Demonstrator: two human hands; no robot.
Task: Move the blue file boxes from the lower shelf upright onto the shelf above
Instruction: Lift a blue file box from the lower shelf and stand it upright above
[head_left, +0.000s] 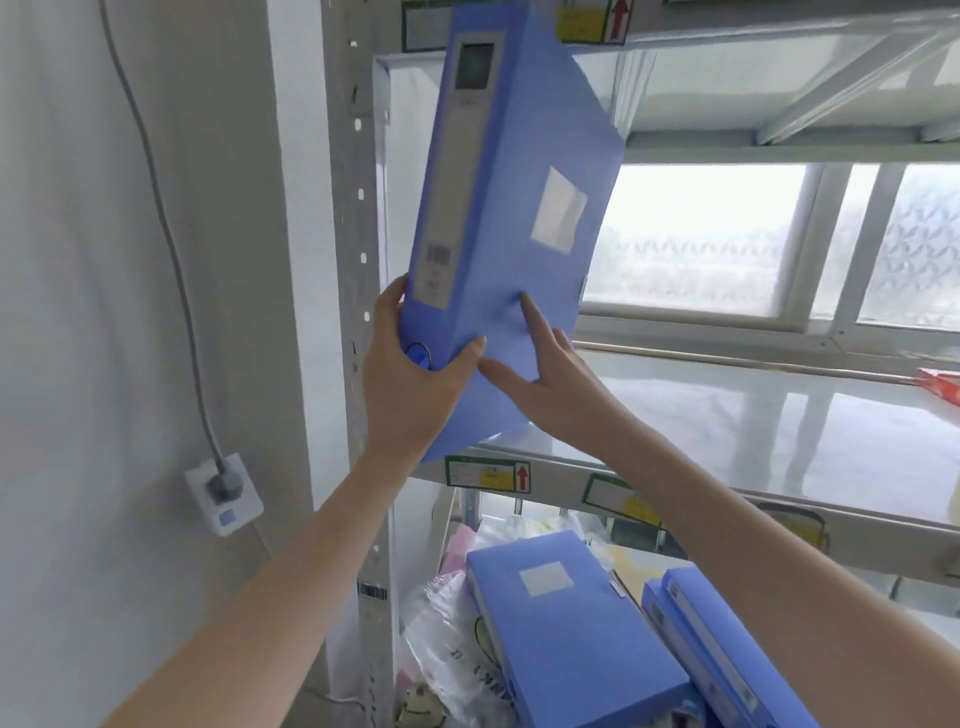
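A: What has the grip got?

B: The left hand (410, 384) is wrapped round the bottom spine corner of a blue file box (509, 218), thumb on the left face, fingers curled over the spine by its round finger hole. The right hand (540, 374) lies flat and spread on the broad side of the same box, just right of the left one, pressing rather than clasping.

A: How does the box sit?

B: Nearly upright, leaning a little to the right above both hands. Its bottom corner overlaps the front edge of the upper shelf (727, 415); whether it touches I cannot tell.

A: Room around it?

B: Left of the hands, the perforated shelf post (358, 208) stands close beside the box. To the right the shelf surface is bare and glossy, running to a window (727, 234) behind. Overhead, the box top overlaps the next shelf's front rail (727, 31).

A: The rest?

B: Below the hands, on the lower shelf, two more blue file boxes (566, 623) lie flat beside plastic bags (447, 649)
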